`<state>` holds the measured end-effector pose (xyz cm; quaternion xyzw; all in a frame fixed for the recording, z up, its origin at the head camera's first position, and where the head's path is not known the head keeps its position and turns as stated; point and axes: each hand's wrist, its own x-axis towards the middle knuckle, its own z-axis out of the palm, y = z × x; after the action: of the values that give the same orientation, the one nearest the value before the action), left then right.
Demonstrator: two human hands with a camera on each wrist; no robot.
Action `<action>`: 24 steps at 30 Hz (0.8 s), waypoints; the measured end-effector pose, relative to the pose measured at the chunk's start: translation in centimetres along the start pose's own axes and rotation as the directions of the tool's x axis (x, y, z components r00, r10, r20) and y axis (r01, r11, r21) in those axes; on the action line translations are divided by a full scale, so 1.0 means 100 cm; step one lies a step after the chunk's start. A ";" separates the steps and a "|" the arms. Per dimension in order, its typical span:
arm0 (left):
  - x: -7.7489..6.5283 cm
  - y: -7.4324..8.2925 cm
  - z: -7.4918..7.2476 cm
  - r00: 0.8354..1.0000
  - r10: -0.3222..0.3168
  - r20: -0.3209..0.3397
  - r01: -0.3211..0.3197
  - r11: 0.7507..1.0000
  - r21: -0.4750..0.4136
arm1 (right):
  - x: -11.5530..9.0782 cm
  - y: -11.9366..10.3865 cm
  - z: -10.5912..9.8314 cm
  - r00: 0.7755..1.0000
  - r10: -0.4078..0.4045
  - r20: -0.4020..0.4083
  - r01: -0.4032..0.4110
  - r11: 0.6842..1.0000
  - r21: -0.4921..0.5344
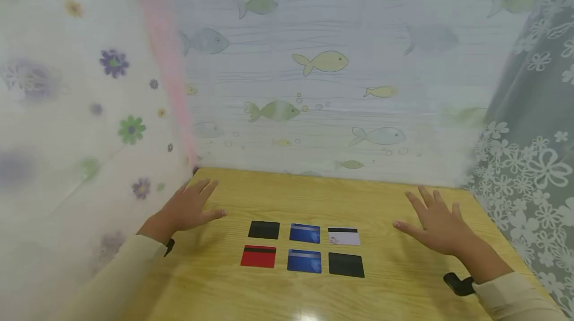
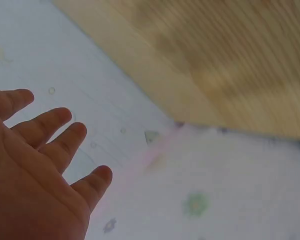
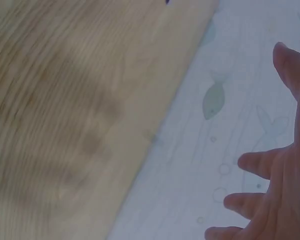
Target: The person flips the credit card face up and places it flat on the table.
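Two rows of three cards lie flat on the wooden table (image 1: 215, 281). In the far row are a black card (image 1: 263, 230), a blue card (image 1: 305, 233) and a white card (image 1: 344, 237) with a dark stripe. The near row has a red card (image 1: 258, 257) with a dark stripe, another blue card (image 1: 304, 261) and another black card (image 1: 346, 265). My left hand (image 1: 190, 207), fingers spread, is over the table left of the cards, holding nothing. On the right, my right hand (image 1: 437, 224) is likewise spread and holds nothing, apart from the cards.
A fish-print curtain (image 1: 323, 126) hangs along the table's far edge. To the left is a flower-print curtain (image 1: 89, 111), and a grey lace-like curtain (image 1: 533, 161) borders the right side. Both wrists wear black bands.
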<state>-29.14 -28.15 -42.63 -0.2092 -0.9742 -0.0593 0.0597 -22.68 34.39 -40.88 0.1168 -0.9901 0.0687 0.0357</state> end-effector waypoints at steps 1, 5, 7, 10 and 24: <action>0.001 0.001 0.004 1.000 0.010 -0.007 -0.010 1.000 -0.012 | 0.002 -0.004 0.001 1.000 -0.008 0.000 0.008 1.000 0.009; 0.003 0.008 0.018 0.999 0.032 -0.021 -0.033 0.999 -0.038 | 0.011 -0.019 0.005 0.999 -0.036 -0.002 0.036 0.999 0.037; 0.006 0.012 0.024 0.999 0.042 -0.027 -0.044 0.998 -0.038 | 0.014 -0.025 0.007 0.999 -0.044 -0.003 0.044 0.998 0.043; 0.011 0.019 0.031 0.998 0.054 -0.015 -0.055 0.998 -0.038 | 0.019 -0.033 0.011 0.998 -0.055 -0.007 0.056 0.997 0.050; 0.023 0.038 0.048 0.991 0.112 0.074 -0.104 0.989 -0.109 | 0.049 -0.083 0.040 0.978 -0.204 -0.050 0.206 0.978 0.038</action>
<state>-30.12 -23.11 -46.74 -0.2666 -0.9586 -0.0987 0.0127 -25.69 24.68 -43.37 0.2172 -0.9701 0.0888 0.0626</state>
